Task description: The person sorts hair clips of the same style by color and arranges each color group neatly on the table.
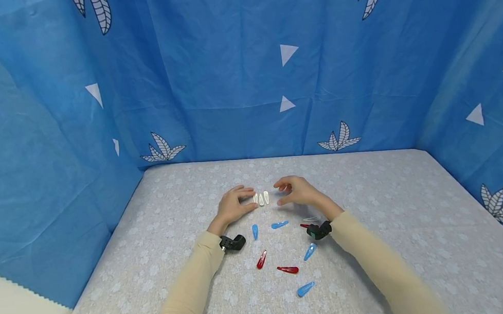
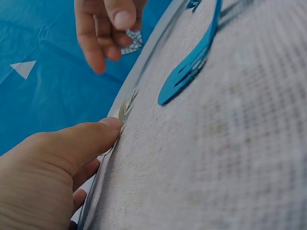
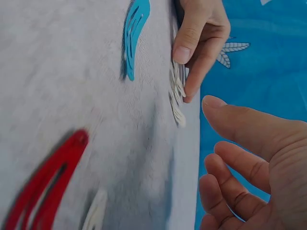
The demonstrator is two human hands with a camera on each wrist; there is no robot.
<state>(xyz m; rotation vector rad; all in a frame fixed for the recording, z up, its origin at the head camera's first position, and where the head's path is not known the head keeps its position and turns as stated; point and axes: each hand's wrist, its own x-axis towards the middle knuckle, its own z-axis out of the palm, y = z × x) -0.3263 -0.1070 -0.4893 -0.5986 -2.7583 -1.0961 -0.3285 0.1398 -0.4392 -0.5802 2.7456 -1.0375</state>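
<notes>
Three white snap hair clips (image 1: 266, 197) lie side by side near the far part of the table. My left hand (image 1: 235, 204) is at the left end of this row, its thumb and index finger pinching the leftmost white clip (image 1: 255, 198). In the left wrist view, the thumb (image 2: 98, 136) touches the clip, while the other fingers are partly hidden. Just right of the row, my right hand (image 1: 296, 191) hovers with loosely bent fingers and nothing between them. The right wrist view shows its thumb (image 3: 240, 120) apart from the white clips (image 3: 177, 112).
Nearer lie several blue hair clips (image 1: 280, 224) and red ones (image 1: 288, 270), scattered. Another white clip (image 1: 311, 219) and a red clip (image 1: 306, 225) are by the right wrist. Blue curtains (image 1: 233, 76) enclose the patterned tablecloth (image 1: 166, 187) at back and sides.
</notes>
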